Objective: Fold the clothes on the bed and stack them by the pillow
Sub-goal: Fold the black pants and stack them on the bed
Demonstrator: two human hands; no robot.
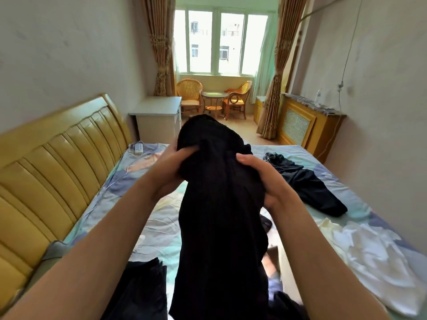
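Above the bed (161, 218), your left hand (169, 174) and right hand (265, 179) both clutch the black garment (219, 204); it looks soft, limp and light, so regrip at an edge or seam.

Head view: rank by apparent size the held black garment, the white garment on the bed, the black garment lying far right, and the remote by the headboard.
1. Held black garment, largest, though nearest the camera, so that inflates it.
2. White garment.
3. Black garment lying far right.
4. Remote, clearly smallest.
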